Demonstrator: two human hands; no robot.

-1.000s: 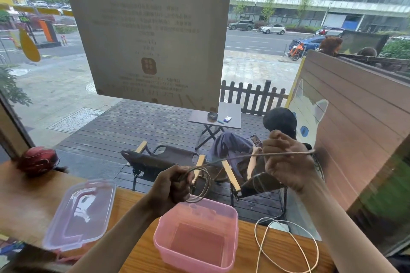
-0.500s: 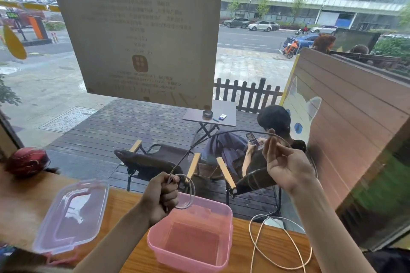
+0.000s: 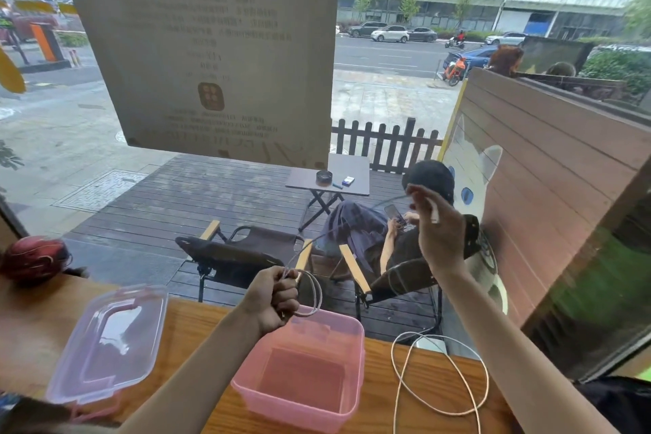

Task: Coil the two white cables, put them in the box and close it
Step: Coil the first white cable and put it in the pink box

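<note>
My left hand [image 3: 273,298] is closed on small loops of a white cable [image 3: 313,292], held just above the far left rim of the open pink box [image 3: 355,363]. The free length of that cable arcs up to my right hand [image 3: 438,225], raised higher to the right, which pinches the cable near its white plug end. A second white cable [image 3: 440,373] lies loose in a big loop on the wooden counter, right of the box. The clear lid [image 3: 105,342] rests on the counter to the left of the box.
The wooden counter [image 3: 197,328] runs along a window pane directly ahead. A red round object [image 3: 33,257] sits at the far left of the counter. Outside, a person sits in a folding chair near a small table.
My right hand has gone from pulling the cable taut to lifting it up in an arc. My left hand keeps the coil, which has shifted slightly toward the box.
</note>
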